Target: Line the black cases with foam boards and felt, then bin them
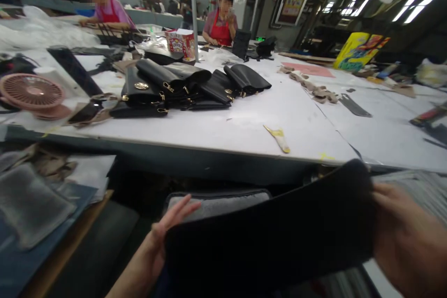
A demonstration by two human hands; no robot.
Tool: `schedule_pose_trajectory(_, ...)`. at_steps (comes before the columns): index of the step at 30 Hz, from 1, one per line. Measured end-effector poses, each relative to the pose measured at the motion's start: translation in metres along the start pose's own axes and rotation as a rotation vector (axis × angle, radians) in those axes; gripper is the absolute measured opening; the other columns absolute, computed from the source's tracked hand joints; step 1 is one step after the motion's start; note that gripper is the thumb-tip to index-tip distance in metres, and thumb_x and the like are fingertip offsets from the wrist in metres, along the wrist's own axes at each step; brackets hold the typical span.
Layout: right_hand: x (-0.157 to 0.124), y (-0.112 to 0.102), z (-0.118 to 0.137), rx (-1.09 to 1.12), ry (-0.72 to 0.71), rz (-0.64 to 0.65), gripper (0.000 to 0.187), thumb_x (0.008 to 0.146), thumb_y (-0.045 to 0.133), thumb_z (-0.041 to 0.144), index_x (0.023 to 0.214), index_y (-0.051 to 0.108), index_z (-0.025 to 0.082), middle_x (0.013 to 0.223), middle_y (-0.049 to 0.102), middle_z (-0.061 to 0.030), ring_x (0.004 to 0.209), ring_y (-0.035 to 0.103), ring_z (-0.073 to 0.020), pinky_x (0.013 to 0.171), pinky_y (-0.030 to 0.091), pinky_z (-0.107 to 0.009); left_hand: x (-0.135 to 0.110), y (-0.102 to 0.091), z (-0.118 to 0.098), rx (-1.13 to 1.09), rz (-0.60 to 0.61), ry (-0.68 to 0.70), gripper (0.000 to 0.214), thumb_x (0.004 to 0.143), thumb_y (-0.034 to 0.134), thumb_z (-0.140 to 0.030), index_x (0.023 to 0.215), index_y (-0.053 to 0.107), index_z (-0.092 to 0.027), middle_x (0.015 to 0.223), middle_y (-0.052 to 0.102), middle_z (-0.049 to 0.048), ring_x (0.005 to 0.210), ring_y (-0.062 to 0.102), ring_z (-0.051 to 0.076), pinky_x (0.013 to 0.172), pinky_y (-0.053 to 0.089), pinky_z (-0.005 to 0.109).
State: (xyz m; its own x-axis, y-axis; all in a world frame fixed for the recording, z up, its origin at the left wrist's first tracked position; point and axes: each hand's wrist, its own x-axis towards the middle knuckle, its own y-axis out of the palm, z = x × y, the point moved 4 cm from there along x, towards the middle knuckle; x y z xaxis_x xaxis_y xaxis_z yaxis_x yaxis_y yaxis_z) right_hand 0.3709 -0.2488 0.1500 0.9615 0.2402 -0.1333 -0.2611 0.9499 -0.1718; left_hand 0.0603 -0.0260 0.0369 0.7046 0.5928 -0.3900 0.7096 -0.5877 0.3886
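Note:
A wide black sheet (272, 233), perhaps leather, stretches between my hands, its right end raised and its upper edge curving. My right hand (405, 237) grips the right end, with its fingers partly behind the sheet and blurred. At the left end, my left hand (162, 237) touches the edge, its fingers stretched out and pointing up. Behind the sheet is a grey padded piece with a dark rim (223, 205), partly covered. On the white table (244, 130) beyond lie several black leather bags (167, 84) with gold-coloured clasps. A small white and yellow tool (278, 138) lies near the table's edge.
A pink fan (33, 93) stands at the table's left. Grey fabric pieces (31, 205) lie on a stack at lower left. A patterned box (179, 44), beige scraps (314, 88) and a yellow bag (359, 51) are farther back. Several people (221, 23) are across the table.

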Motion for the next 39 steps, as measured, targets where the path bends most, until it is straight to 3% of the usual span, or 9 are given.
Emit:
schedule_pose_trajectory(2,-0.017,0.037,-0.042,0.119,0.147,0.092,0.035,0.067,0.073,0.045,0.094,0.062,0.023,0.083,0.065,-0.0053,0.072,0.062,-0.0218,0.056,0.049,-0.03,-0.014,0.011,-0.006,-0.277,-0.017,-0.166,0.096,0.07,0.034,-0.091,0.137,0.053,-0.025,0.144,0.052,0.0122,0.132,0.045,0.041,0.108,0.039,0.056)
schedule_pose_trajectory(4,-0.03,0.057,-0.082,0.149,0.219,0.121,0.04,0.067,0.075,0.047,0.096,0.062,0.024,0.084,0.065,-0.0028,0.078,0.061,-0.022,0.055,0.047,-0.027,-0.023,0.013,-0.01,-0.389,-0.104,-0.242,0.096,0.069,0.04,-0.09,0.133,0.057,-0.022,0.137,0.058,0.0138,0.129,0.049,0.042,0.106,0.042,0.055)
schedule_pose_trajectory(9,-0.039,0.06,-0.139,0.141,0.297,0.132,0.047,0.063,0.078,0.052,0.096,0.063,0.022,0.091,0.067,-0.0012,0.095,0.059,-0.023,0.066,0.05,-0.025,-0.022,-0.016,0.009,-0.333,-0.392,-0.366,0.073,0.069,0.078,-0.054,0.131,0.059,-0.021,0.111,0.073,0.0115,0.11,0.065,0.037,0.097,0.052,0.049)
schedule_pose_trajectory(12,-0.037,0.059,-0.145,0.099,0.327,0.203,0.048,0.063,0.08,0.053,0.096,0.065,0.021,0.093,0.067,-0.0018,0.093,0.06,-0.0227,0.071,0.051,-0.025,-0.011,-0.036,0.021,-0.206,-0.47,-0.3,0.063,0.068,0.083,-0.038,0.125,0.063,-0.023,0.104,0.076,0.0057,0.1,0.07,0.03,0.091,0.057,0.041)
schedule_pose_trajectory(18,-0.014,0.067,-0.145,0.033,0.32,0.378,0.036,0.071,0.078,0.053,0.074,0.064,0.02,0.07,0.06,-0.0004,0.069,0.056,-0.018,0.062,0.048,-0.026,0.013,-0.055,0.016,-0.005,-0.307,-0.165,0.045,0.08,0.073,-0.045,0.119,0.067,-0.022,0.111,0.073,0.0051,0.097,0.07,0.027,0.085,0.058,0.037)
schedule_pose_trajectory(27,0.019,0.077,-0.155,-0.164,0.345,0.447,0.044,0.066,0.077,0.061,0.069,0.065,0.019,0.062,0.058,-0.0006,0.054,0.05,-0.013,0.046,0.039,-0.02,0.042,-0.072,0.006,0.328,-0.322,-0.04,0.045,0.081,0.071,-0.048,0.113,0.063,-0.018,0.096,0.073,0.0041,0.082,0.069,0.018,0.069,0.053,0.023)
schedule_pose_trajectory(30,0.023,0.079,-0.155,-0.168,0.392,0.391,0.05,0.056,0.082,0.06,0.084,0.07,0.021,0.066,0.063,-0.0019,0.06,0.059,-0.0178,0.049,0.047,-0.023,0.045,-0.073,0.005,0.422,-0.321,-0.035,0.049,0.083,0.068,-0.05,0.117,0.062,-0.016,0.096,0.072,0.0059,0.086,0.069,0.021,0.072,0.053,0.026)
schedule_pose_trajectory(33,0.024,0.078,-0.154,-0.142,0.453,0.325,0.071,0.048,0.085,0.056,0.11,0.07,0.025,0.068,0.065,-0.0018,0.067,0.065,-0.0241,0.058,0.056,-0.03,0.046,-0.074,0.002,0.479,-0.346,-0.015,0.052,0.083,0.065,-0.052,0.119,0.062,-0.015,0.095,0.071,0.0072,0.088,0.068,0.023,0.075,0.052,0.029)
schedule_pose_trajectory(39,0.032,0.069,-0.17,-0.081,0.503,0.32,0.089,0.049,0.087,0.053,0.13,0.061,0.03,0.081,0.07,-0.0036,0.08,0.07,-0.0277,0.071,0.06,-0.031,0.05,-0.079,-0.002,0.605,-0.388,0.01,0.052,0.085,0.062,-0.052,0.122,0.062,-0.017,0.086,0.068,0.0047,0.078,0.066,0.02,0.066,0.049,0.026)
